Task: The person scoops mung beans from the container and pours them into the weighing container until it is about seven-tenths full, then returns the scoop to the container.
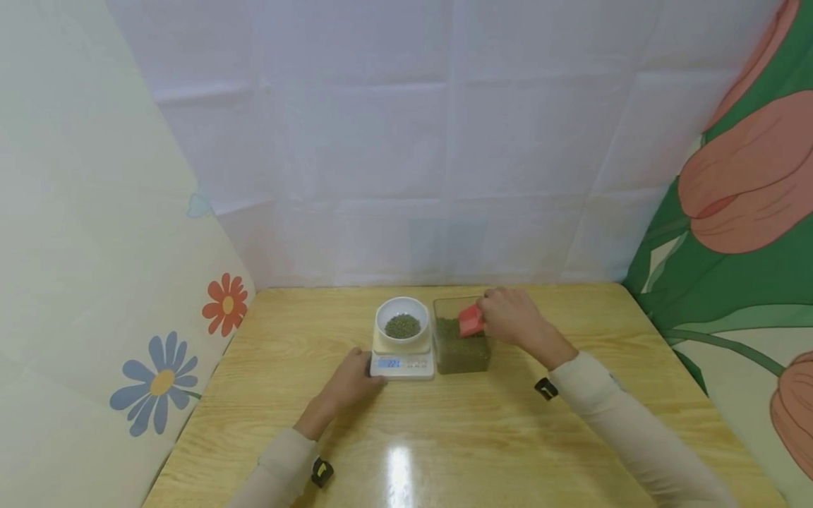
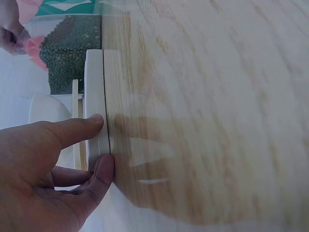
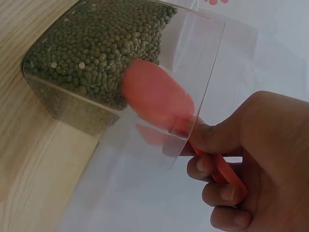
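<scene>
My right hand [image 1: 511, 316] grips the handle of a red scoop [image 3: 157, 94], fingers curled round it. The scoop's head is inside a clear plastic box [image 1: 464, 363], its tip at the green mung beans [image 3: 96, 53]. A white kitchen scale [image 1: 419, 374] with a lit display stands left of the box. On the scale sits a white bowl [image 1: 384, 310] with more mung beans [image 1: 403, 326] in it. My left hand [image 1: 352, 379] holds the scale's front left corner, thumb on the front edge and bent fingers by the side [image 2: 94, 96].
The wooden table [image 1: 495, 437] extends in front of the scale and box. Behind it hangs a white cloth [image 1: 394, 155], with flower-printed panels [image 1: 749, 183] at the sides. A small black wrist device [image 1: 322, 471] shows near the left sleeve.
</scene>
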Tool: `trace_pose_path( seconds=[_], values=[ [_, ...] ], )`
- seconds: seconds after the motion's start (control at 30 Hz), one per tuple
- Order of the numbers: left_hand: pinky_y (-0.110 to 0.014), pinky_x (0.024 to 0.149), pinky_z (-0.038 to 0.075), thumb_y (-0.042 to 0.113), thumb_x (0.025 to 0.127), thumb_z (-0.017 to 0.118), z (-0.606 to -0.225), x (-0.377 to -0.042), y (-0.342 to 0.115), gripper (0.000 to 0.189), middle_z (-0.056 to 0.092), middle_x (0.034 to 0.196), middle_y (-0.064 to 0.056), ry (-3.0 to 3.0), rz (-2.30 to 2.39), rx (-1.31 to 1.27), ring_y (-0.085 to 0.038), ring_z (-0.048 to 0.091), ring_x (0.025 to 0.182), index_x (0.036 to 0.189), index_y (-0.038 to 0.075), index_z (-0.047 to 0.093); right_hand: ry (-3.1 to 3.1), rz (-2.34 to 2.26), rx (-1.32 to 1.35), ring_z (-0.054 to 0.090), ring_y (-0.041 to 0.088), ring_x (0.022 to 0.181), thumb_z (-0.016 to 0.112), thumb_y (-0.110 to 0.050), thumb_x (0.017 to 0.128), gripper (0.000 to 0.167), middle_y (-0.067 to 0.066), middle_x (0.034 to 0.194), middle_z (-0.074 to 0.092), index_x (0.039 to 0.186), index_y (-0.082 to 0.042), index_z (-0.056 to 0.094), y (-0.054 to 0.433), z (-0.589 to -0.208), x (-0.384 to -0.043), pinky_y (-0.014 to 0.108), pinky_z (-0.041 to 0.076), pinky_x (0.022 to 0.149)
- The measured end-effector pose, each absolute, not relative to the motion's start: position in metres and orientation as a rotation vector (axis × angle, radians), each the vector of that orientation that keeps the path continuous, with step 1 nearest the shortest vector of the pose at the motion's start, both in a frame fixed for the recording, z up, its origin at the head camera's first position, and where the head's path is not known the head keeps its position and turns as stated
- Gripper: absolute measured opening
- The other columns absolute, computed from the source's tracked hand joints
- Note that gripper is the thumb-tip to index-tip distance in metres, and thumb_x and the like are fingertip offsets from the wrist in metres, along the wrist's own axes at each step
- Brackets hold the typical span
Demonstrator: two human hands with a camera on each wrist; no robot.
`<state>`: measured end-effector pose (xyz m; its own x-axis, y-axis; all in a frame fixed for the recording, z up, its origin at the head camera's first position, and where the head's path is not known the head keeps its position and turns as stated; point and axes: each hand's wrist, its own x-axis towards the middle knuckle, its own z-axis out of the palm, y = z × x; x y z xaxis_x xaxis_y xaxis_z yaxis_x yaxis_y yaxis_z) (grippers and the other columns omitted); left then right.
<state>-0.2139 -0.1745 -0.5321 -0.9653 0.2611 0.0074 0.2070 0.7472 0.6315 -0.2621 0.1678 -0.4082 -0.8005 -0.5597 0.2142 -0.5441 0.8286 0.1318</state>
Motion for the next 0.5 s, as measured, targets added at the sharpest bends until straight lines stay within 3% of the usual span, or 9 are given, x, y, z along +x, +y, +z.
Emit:
trace_pose_path(
  seconds=[0.5],
  values=[
    [-0.034, 0.080, 0.049, 0.017, 0.089, 0.085, -0.5316, -0.2137, -0.1735, 0.041, 0.058, 0.096, -0.005, 2.856, 1.017, 0.371, -0.018, 0.048, 0.089, 0.124, -0.001, 0.073, -2.809, -0.098, 0.851, 0.059, 0.020, 0.068, 0.075, -0.007, 0.089, 0.003, 0.008, 0.082, 0.067, 0.090, -0.004, 0.074, 0.1617, -0.4160, -0.2660, 0.035, 0.052, 0.055]
  ],
)
